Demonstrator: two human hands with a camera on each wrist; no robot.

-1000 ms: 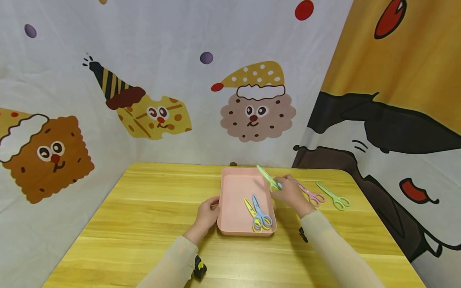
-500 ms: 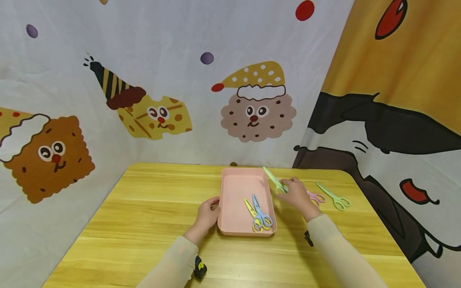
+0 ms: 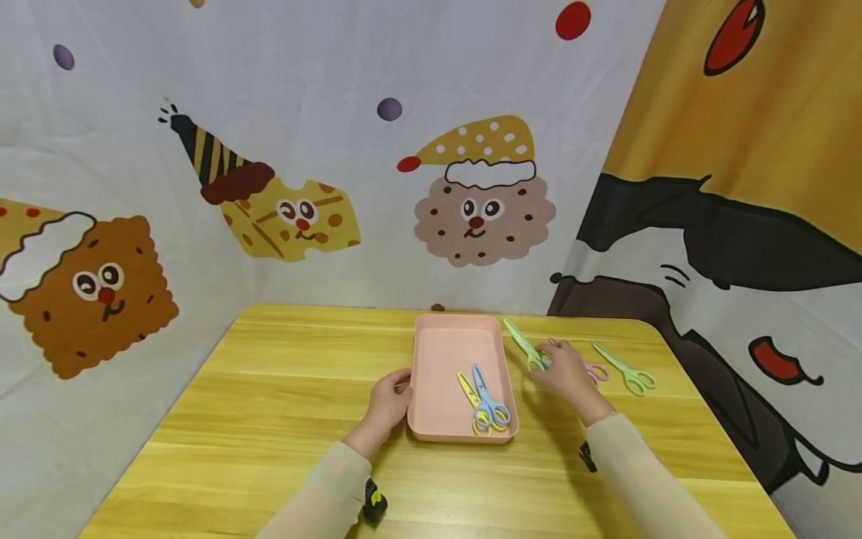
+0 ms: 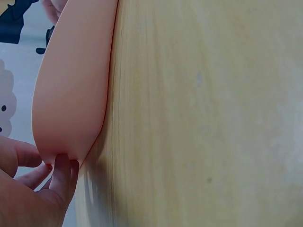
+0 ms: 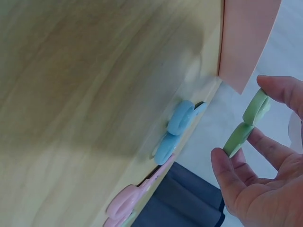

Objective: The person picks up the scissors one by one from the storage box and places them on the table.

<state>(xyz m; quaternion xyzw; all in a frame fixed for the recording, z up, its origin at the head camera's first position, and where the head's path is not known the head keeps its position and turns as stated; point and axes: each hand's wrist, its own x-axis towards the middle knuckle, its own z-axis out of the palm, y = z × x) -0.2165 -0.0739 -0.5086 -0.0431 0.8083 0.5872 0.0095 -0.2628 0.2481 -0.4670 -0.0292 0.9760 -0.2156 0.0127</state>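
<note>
My left hand (image 3: 388,403) grips the left wall of a shallow pink tray (image 3: 434,337). In the left wrist view its bent fingers (image 4: 60,172) press against the tray's outer wall. Inside the tray, blue scissors (image 3: 490,412) lie across yellow scissors (image 3: 467,388) near the front right corner. To the right of the tray, my right hand (image 3: 564,378) pinches light green scissors (image 3: 518,337) by the handle loops, blades pointing away. The right wrist view shows thumb and fingertips on the loops. Behind them are light blue scissors (image 5: 180,123) on the table, mostly hidden in the head view.
Pink scissors (image 3: 596,372) lie partly behind my right hand. Farther right is another pair of green scissors (image 3: 622,368). The yellow wood-grain table (image 3: 289,389) ends at a cartoon-printed cloth backdrop (image 3: 323,112) behind and at both sides.
My right hand, holding the green scissors, has moved right from the tray's right edge to beside it, and a little nearer the body. The left hand and tray stay put.
</note>
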